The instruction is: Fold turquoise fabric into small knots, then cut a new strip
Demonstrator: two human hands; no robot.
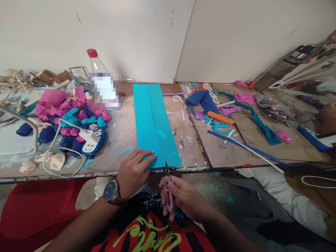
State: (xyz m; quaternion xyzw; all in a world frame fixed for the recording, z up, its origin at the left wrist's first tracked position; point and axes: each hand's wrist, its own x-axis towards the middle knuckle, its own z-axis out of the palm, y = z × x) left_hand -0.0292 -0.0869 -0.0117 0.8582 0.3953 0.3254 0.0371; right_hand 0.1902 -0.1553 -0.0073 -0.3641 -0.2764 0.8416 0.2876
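A long bright blue sheet (154, 122), paper or thin cloth, lies on the table with a lengthwise crease and its near end at the table's front edge. Fingers apart, my left hand (138, 168) rests on the sheet's near left corner and holds nothing. In my right hand (181, 196), just below the table edge, is a pink-handled folding knife (168, 196). Its dark pointed blade points up towards the sheet's near end. Whether the tip touches the sheet I cannot tell.
Left stand crumpled pink and blue pieces (52, 101), a blue power strip (94, 141) with a cable, and a red-capped bottle (97, 63). To the right lie an orange cutter (220, 117), blue strips (244, 147) and cardboard (246, 126). Another person's hand (327, 117) shows far right.
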